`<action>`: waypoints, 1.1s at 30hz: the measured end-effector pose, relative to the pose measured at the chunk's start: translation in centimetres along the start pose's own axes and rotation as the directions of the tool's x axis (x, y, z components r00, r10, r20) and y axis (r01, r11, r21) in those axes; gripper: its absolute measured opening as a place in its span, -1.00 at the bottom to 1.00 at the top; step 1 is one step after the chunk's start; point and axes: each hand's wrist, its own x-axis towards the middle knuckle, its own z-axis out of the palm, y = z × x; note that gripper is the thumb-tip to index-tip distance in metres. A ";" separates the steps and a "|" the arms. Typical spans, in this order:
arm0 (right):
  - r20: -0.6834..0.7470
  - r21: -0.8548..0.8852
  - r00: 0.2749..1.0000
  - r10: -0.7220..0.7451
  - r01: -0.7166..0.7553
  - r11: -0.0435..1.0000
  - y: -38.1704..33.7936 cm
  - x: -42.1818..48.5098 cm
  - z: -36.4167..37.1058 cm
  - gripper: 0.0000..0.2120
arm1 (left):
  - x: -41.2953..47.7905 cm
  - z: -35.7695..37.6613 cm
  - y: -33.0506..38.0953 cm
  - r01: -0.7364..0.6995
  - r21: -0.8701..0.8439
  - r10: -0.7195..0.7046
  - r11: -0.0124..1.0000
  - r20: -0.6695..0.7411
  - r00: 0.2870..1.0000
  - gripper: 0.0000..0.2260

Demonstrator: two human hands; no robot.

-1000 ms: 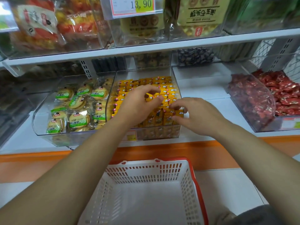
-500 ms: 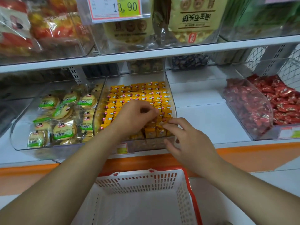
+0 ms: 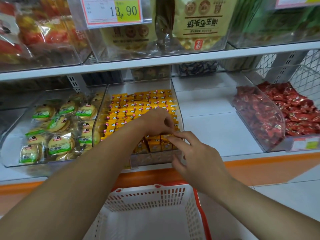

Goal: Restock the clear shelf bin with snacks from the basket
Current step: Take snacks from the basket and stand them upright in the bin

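Note:
The clear shelf bin (image 3: 152,159) stands mid-shelf, packed with rows of small yellow snack packets (image 3: 138,101). My left hand (image 3: 155,121) reaches over the bin, its fingers curled down and pinching a packet in the upright front row. My right hand (image 3: 197,158) is at the bin's front right corner. Its index finger lies straight on the top of a front-row packet and the other fingers are loosely spread. Below the shelf sits the white basket (image 3: 150,194) with a red rim. No snacks show in the visible part of its inside.
A clear bin of round biscuits in green-labelled wrappers (image 3: 57,132) touches the target bin's left side. A bin of red wrapped candies (image 3: 277,115) stands at the right, with bare white shelf (image 3: 216,129) between. The upper shelf edge (image 3: 173,61) overhangs, carrying a price tag (image 3: 112,11).
Both hands have drawn back from the bin's middle rows to its front row. My right hand dropped to the front right corner. The basket sits closer under my arms.

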 end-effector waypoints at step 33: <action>0.096 0.025 0.995 0.027 -0.030 0.999 1.7 3.2 -1.4 -0.83 | -3.5 0.2 0.6 -0.086 -0.220 0.033 0.972 -0.233 0.972 -0.81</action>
